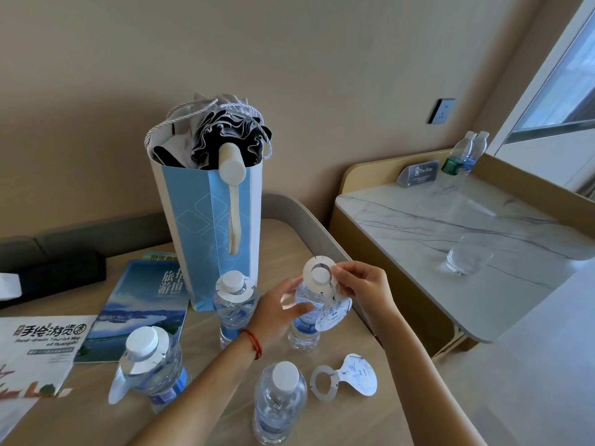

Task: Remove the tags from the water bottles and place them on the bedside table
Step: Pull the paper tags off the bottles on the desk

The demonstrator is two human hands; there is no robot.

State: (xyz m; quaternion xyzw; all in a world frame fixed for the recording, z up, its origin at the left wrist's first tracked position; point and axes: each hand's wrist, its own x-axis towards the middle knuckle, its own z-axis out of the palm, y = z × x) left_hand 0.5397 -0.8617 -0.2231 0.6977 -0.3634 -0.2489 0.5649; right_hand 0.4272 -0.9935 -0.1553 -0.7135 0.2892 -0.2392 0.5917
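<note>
Several clear water bottles with white caps stand on a wooden table (360,423). My left hand (280,312) grips the body of the far right bottle (302,333). My right hand (362,283) pinches a white paper tag (325,289), tilted around that bottle's cap. A loose tag (346,376) lies flat on the table near the front bottle (278,403), which has a bare neck. The middle bottle (233,304) and the left bottle (151,365) each wear a tag around the neck.
A tall blue paper bag (222,226) with a folded umbrella stands behind the bottles. Brochures (138,310) lie at the left. To the right is a marble-topped bedside table (450,220) with a glass (467,257), a sign and two more bottles (465,154).
</note>
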